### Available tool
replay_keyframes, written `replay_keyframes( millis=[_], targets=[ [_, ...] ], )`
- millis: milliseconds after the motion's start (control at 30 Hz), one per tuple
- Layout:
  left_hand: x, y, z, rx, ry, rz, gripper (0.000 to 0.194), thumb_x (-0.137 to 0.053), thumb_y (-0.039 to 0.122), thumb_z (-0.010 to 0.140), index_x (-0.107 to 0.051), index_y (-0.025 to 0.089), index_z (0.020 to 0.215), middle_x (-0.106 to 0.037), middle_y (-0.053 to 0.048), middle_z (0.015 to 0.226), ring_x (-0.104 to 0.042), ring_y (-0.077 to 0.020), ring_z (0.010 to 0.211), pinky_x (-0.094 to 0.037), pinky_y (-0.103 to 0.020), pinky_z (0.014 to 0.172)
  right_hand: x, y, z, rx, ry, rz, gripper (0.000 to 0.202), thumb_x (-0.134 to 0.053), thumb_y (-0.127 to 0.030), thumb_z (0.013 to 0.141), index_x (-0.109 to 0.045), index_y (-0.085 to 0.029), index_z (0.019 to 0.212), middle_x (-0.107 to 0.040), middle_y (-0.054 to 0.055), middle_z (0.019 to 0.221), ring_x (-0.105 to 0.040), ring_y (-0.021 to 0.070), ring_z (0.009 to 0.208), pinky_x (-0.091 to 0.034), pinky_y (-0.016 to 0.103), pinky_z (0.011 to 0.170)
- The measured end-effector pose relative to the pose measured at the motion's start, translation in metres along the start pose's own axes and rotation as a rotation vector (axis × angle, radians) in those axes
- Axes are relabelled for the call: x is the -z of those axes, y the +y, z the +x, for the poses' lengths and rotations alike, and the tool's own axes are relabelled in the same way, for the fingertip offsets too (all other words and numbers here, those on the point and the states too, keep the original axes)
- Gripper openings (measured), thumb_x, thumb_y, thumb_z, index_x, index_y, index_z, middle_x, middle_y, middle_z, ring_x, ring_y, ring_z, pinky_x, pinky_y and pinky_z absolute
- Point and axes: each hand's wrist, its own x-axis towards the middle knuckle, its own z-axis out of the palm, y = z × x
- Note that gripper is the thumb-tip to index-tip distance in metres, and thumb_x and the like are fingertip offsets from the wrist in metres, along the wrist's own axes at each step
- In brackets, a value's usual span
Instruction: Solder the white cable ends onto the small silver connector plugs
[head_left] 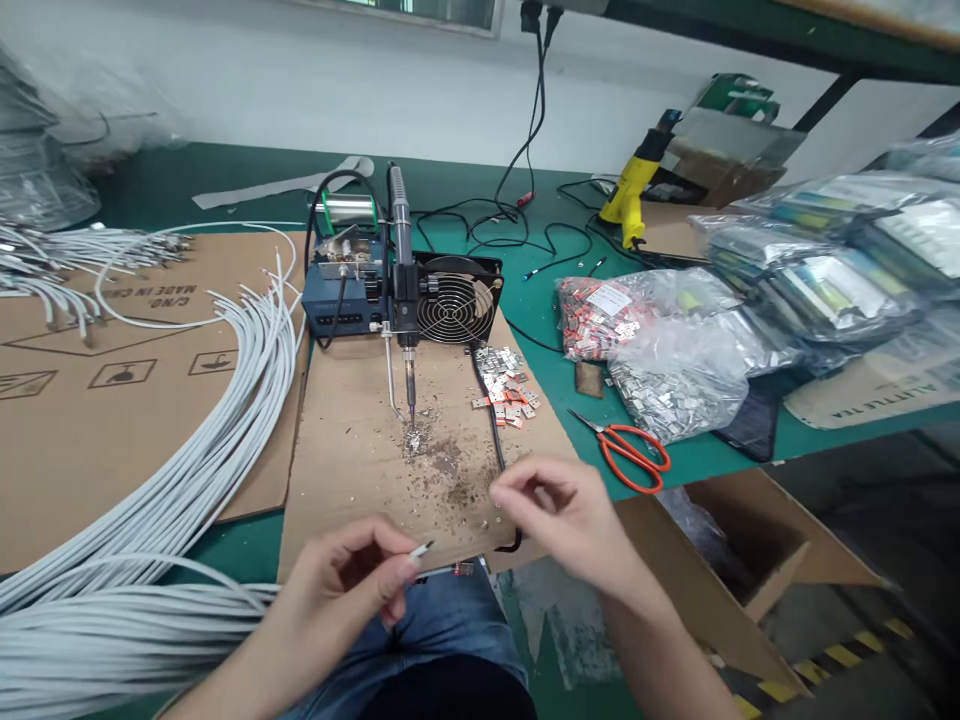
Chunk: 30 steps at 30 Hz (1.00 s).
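My left hand (360, 575) pinches a white cable end (421, 550) between thumb and forefinger, low over the front edge of the cardboard sheet (337, 470). To its right, my right hand (555, 505) has its thumb and fingertips pressed together; whatever they may hold is too small to make out. Beyond both hands a soldering iron (409, 300) stands upright in a holder, tip down over bits of solder. Near the fan's front lie small metal connectors (499, 370), some with orange parts.
Bundled white cables (247, 400) cover the left side. A blue soldering station (341, 290) and a black fan (457, 300) stand behind. Orange-handled scissors (634, 455), a bag of orange parts (600, 315), a bag of metal parts (675, 390) and a yellow tool (634, 195) lie right.
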Motion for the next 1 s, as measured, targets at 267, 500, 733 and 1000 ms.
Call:
replay_keyframes(
  millis=[267,500,733,1000],
  targets=[
    [0.041,0.026,0.035,0.078,0.009,0.281,0.026,-0.062,0.034,0.072,-0.061,0.013,0.085,-0.052,0.004,0.055,-0.045,-0.0075,0.041,-0.033,-0.019,0.039,0.043,0.041,0.056,0.115,-0.089,-0.704,0.016,-0.058,-0.023,0.083,-0.07,-0.014,0.087,-0.067,0.01,0.086,-0.06,0.0285,0.082,-0.045,0.039,0.072],
    [0.051,0.04,0.072,0.234,-0.112,0.261,0.022,-0.057,0.028,0.075,-0.057,0.01,0.088,-0.044,0.008,0.041,-0.04,-0.007,0.035,-0.026,-0.017,0.035,0.044,0.037,0.059,0.161,-0.063,-0.608,0.024,-0.048,-0.023,0.088,-0.069,-0.013,0.086,-0.068,0.008,0.072,-0.061,0.0208,0.06,-0.047,0.034,0.057],
    [0.051,0.04,0.079,0.237,-0.152,0.193,0.019,-0.058,0.028,0.078,-0.058,0.011,0.085,-0.051,0.007,0.043,-0.046,-0.0072,0.038,-0.037,-0.017,0.04,0.007,0.01,0.07,-0.144,-0.384,0.135,0.011,-0.059,-0.022,0.079,-0.066,-0.015,0.083,-0.068,0.004,0.07,-0.063,0.0131,0.061,-0.05,0.021,0.054],
    [0.058,0.032,0.077,0.208,-0.161,0.135,0.027,-0.058,0.033,0.077,-0.063,0.009,0.089,-0.052,0.005,0.044,-0.048,-0.0079,0.037,-0.037,-0.018,0.04,-0.009,0.009,0.09,-0.142,-0.536,0.061,0.015,-0.055,-0.022,0.081,-0.066,-0.013,0.076,-0.056,-0.001,0.052,-0.045,0.0058,0.045,-0.032,0.016,0.039]
  ],
)
